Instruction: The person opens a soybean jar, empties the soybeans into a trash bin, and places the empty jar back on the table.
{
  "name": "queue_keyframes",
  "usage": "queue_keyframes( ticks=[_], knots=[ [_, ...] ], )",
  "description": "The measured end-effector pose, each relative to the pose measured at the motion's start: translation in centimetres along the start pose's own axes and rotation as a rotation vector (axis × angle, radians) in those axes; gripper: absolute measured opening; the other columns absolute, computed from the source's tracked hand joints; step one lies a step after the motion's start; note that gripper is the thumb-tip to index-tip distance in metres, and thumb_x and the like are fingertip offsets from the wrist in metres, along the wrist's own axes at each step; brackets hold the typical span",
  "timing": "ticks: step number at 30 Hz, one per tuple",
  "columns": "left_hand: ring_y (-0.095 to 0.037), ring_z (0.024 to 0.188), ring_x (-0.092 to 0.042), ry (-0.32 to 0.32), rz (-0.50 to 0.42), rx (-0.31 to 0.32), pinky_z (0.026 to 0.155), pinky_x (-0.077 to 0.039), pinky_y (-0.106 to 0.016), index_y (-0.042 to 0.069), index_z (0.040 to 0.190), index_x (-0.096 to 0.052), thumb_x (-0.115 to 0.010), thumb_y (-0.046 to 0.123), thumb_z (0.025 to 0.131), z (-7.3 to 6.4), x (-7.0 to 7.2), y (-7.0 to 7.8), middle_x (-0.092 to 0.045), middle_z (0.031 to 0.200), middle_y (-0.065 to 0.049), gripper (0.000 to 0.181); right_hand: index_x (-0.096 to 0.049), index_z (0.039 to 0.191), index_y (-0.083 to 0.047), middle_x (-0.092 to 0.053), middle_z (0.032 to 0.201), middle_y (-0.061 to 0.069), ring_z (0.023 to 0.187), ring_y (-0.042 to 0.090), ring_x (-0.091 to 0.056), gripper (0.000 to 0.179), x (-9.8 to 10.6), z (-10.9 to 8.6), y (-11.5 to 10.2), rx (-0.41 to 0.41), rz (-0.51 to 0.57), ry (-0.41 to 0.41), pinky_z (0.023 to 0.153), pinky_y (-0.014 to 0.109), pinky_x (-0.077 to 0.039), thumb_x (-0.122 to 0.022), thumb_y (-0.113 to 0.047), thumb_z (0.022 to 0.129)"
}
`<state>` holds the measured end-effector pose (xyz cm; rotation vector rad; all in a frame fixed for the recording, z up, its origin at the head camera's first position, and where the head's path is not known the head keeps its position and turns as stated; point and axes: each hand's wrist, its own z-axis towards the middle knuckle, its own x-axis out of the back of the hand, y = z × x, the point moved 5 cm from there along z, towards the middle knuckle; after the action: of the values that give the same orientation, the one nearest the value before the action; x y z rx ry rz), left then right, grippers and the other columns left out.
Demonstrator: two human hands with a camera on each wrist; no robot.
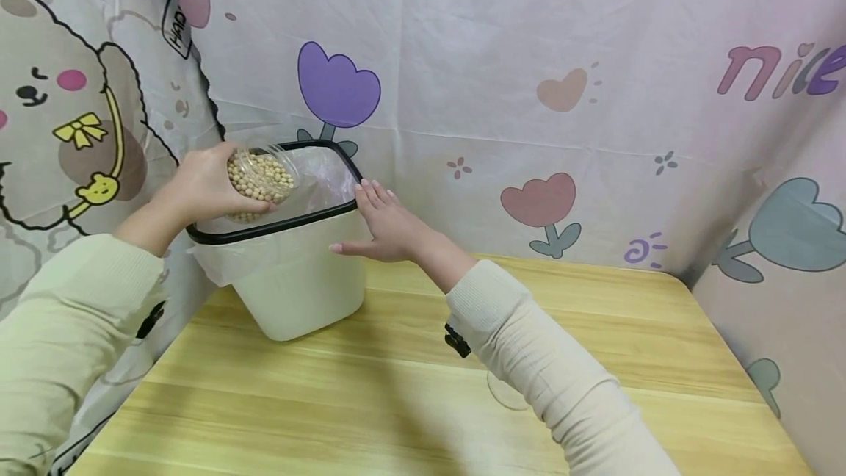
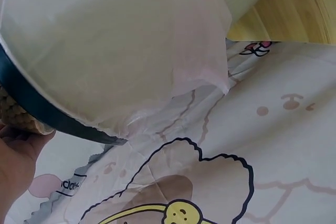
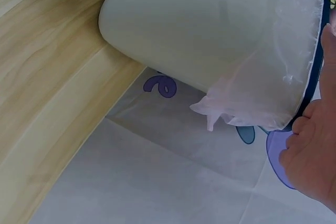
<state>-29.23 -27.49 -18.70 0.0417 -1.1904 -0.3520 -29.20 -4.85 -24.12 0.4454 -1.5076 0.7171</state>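
Pale left sleeve (image 1: 73, 329) and right sleeve (image 1: 562, 388) occupy the foreground, both reaching across the wood-grain desk (image 1: 277, 402) towards its far left corner. Standing at that corner is a white bin (image 1: 317, 285) with a black rim (image 1: 284, 225); a translucent liner (image 1: 228, 261) is folded over the rim and hangs down outside. Left hand (image 1: 201, 186): fingers curled round a clear jar (image 1: 263, 175), grasp confirmed. Said jar is tilted, positioned within the bin's mouth near its left side, and contains pale round beans (image 1: 247, 186). Right hand (image 1: 386, 228): fingers extended and released, tips touching the rim at the bin's right side, thumb spread apart below them. Towards the near edge of the desk, right of its middle, a faint round outline (image 1: 505, 392) is partly covered by the right sleeve; its nature cannot be determined. Printed cloth (image 1: 436, 79) with flower motifs hangs along the far edge; a cartoon bear (image 1: 59, 123) appears on the left side.
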Motion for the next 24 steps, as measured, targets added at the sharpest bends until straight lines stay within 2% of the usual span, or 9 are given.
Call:
queue_keyframes(
  ticks=[4, 9, 16, 24],
  knots=[
    [-0.049, 0.094, -0.054, -0.019, 0.018, -0.016, 0.081, -0.045, -0.06, -0.009, 0.117, -0.045, -0.083, 0.033, 0.06, 0.11, -0.1, -0.03, -0.055, 0.105, -0.034, 0.081, -0.002, 0.148, 0.0, 0.001, 0.156, 0.014, 0.145, 0.023, 0.006, 0.096, 0.01, -0.03, 0.05, 0.004, -0.005, 0.002, 0.119, 0.034, 0.001, -0.048, -0.059, 0.087],
    [-0.045, 0.089, -0.056, -0.043, 0.049, -0.043, 0.077, -0.047, -0.058, -0.009, 0.112, -0.046, -0.084, 0.03, 0.059, 0.19, -0.18, 0.02, -0.056, 0.099, -0.031, 0.076, -0.003, 0.148, 0.0, 0.001, 0.156, 0.015, 0.145, 0.023, 0.005, 0.096, 0.04, -0.02, 0.03, 0.012, -0.004, 0.009, 0.119, 0.034, 0.001, -0.05, -0.058, 0.087],
    [-0.044, 0.091, -0.055, -0.132, 0.111, -0.065, 0.077, -0.046, -0.057, -0.011, 0.118, -0.041, -0.082, 0.032, 0.061, 0.28, -0.39, 0.15, -0.054, 0.101, -0.032, 0.082, -0.004, 0.148, 0.001, 0.0, 0.156, 0.015, 0.145, 0.024, 0.005, 0.096, -0.02, 0.05, -0.07, 0.017, -0.002, 0.013, 0.119, 0.035, 0.0, -0.05, -0.058, 0.087],
    [-0.042, 0.091, -0.055, -0.144, 0.168, -0.119, 0.077, -0.046, -0.056, -0.01, 0.113, -0.042, -0.082, 0.03, 0.059, 0.3, -0.58, 0.54, -0.055, 0.1, -0.029, 0.079, -0.005, 0.148, 0.0, -0.001, 0.156, 0.014, 0.145, 0.024, 0.005, 0.093, 0.05, 0.18, 0.09, 0.012, 0.012, 0.012, 0.119, 0.035, 0.0, -0.048, -0.058, 0.088]
  ],
)
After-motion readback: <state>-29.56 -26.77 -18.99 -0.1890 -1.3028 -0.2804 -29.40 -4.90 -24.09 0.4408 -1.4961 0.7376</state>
